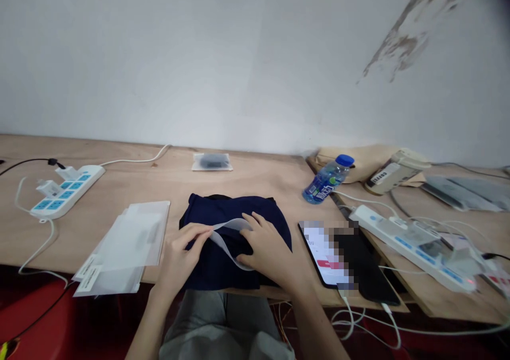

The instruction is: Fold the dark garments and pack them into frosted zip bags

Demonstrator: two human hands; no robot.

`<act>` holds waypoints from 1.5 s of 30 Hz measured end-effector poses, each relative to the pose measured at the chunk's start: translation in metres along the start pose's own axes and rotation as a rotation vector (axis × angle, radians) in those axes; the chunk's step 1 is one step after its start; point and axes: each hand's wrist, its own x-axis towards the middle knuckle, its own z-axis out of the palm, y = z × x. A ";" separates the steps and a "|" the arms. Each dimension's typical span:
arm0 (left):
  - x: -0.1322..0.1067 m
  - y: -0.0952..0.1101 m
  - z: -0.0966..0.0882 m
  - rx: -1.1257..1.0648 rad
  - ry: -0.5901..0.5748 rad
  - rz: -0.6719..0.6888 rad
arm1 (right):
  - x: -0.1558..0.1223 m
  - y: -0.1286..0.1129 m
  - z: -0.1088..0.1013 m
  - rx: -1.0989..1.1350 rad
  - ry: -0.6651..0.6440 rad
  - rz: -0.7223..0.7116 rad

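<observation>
A folded navy cloth item (223,272) lies at the table's front edge, before my lap. Over it, a whitish strip (225,246) curves into a gaping loop, with dark navy showing inside. My left hand (185,251) pinches the loop's left end between thumb and fingertips. At the opposite end rests my right hand (265,246), its fingers spread and its thumb apart, touching the strip. Part of the strip disappears beneath that hand. Whether the strip belongs to the cloth or is separate, I cannot tell.
Frosted plastic bags (135,238) lie left, near a power strip (67,193). Behind the cloth is a small packet (212,162). To the right are a tilted bottle (327,180), two phones (319,264), a coffee cup (394,173) and another power strip (410,248) with trailing cables.
</observation>
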 end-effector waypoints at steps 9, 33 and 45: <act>-0.002 -0.017 0.010 -0.045 0.275 -0.153 | 0.010 0.001 -0.013 0.187 0.145 0.082; -0.012 -0.097 -0.047 -0.145 0.367 -0.563 | -0.011 0.015 0.011 0.895 0.281 0.582; -0.005 -0.151 -0.132 0.989 0.298 -0.455 | -0.018 0.022 0.034 0.370 0.482 0.486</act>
